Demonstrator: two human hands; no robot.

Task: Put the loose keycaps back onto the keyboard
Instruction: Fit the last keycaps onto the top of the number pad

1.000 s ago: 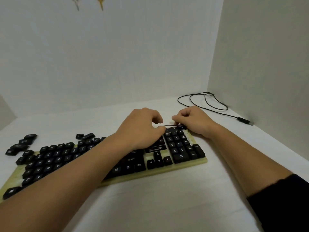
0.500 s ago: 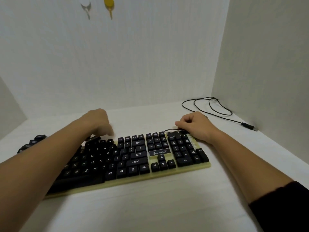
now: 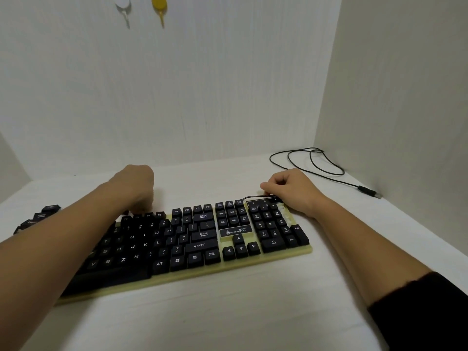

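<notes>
The keyboard point(image 3: 278, 260) has black keys on a yellowish base and lies across the white table. Bare white sockets point(image 3: 285, 214) show in the number pad's right column. A cluster of loose black keycaps point(image 3: 43, 216) lies off the keyboard's left end, partly hidden by my left forearm. My left hand point(image 3: 134, 183) hangs over the function row's left part, fingers curled down and hidden, so whether it holds a keycap is unclear. My right hand point(image 3: 291, 191) rests on the keyboard's top right corner with fingers curled on its edge by the cable.
The keyboard's black cable point(image 3: 316, 163) loops at the back right and ends in a USB plug point(image 3: 368, 192) by the right wall. White walls close in the back and right. A white hook point(image 3: 124, 6) and a yellow hook point(image 3: 159, 6) hang on the back wall.
My left hand has left the number pad area and swung left to the back of the function row. My right hand has stayed on the top right corner.
</notes>
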